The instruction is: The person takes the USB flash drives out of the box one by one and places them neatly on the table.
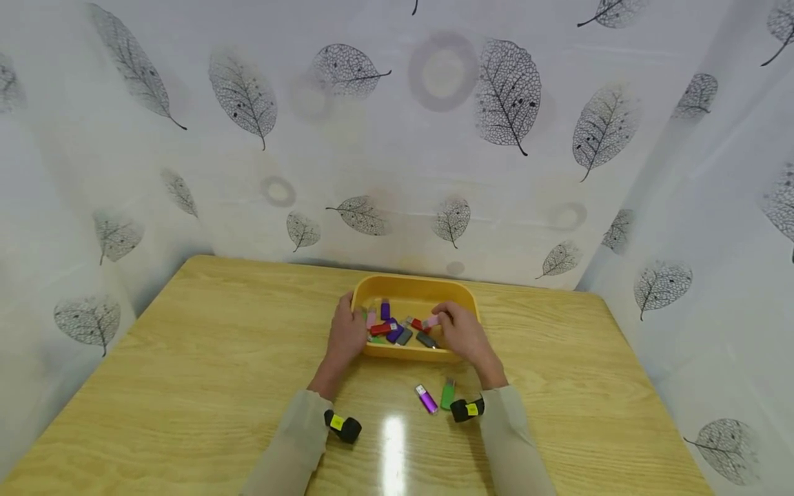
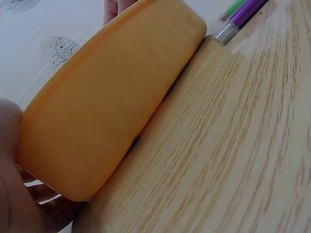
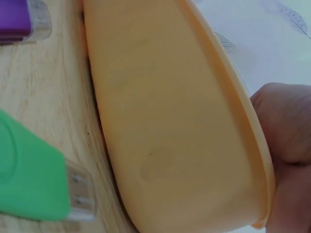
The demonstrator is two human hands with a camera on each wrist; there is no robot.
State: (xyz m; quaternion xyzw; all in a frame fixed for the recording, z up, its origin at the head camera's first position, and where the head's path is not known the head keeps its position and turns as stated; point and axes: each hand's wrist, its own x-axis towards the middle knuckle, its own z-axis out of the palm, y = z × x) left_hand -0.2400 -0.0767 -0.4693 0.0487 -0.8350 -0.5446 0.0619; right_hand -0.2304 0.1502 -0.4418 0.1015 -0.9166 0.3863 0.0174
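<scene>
Pink at the fingertips of the right hand (image 1: 464, 336): pinches a USB stick (image 1: 432, 321) there, within the yellow tray (image 1: 404, 353), with its long axis roughly sideways and its pale end toward the left hand (image 1: 349, 331), farther off. Grips the tray's end wall with the left fingers. Has a purple stick (image 1: 426, 399) and a green stick (image 1: 447, 395) on the surface (image 1: 217, 379), nearer the right fingers. Bears yellow wrist labels (image 1: 337, 422), too small to read.
</scene>
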